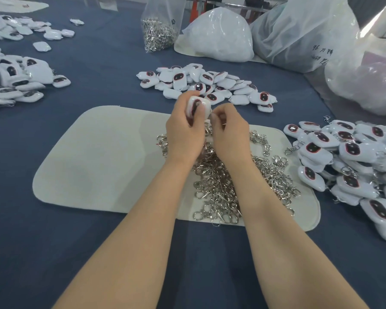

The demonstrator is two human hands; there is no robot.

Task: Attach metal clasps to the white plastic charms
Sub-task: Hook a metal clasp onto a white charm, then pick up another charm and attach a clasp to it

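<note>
Far left of frame: charm heaps (16,81) on blue cloth (98,63), untouched. Centre, above pale mat (87,163): white charm (197,105) clenched in left hand (185,130), thumb across its face. Just right of it: right hand (230,130), fingertips pinched on a clasp (208,128) at the charm's corner, joint itself hidden. Hold charm steady, turn its loop toward the right fingers, feed ring fully through, check closure. Lower centre: clasp pile (232,181). Right edge: finished charms (348,157), clasps on.
</note>
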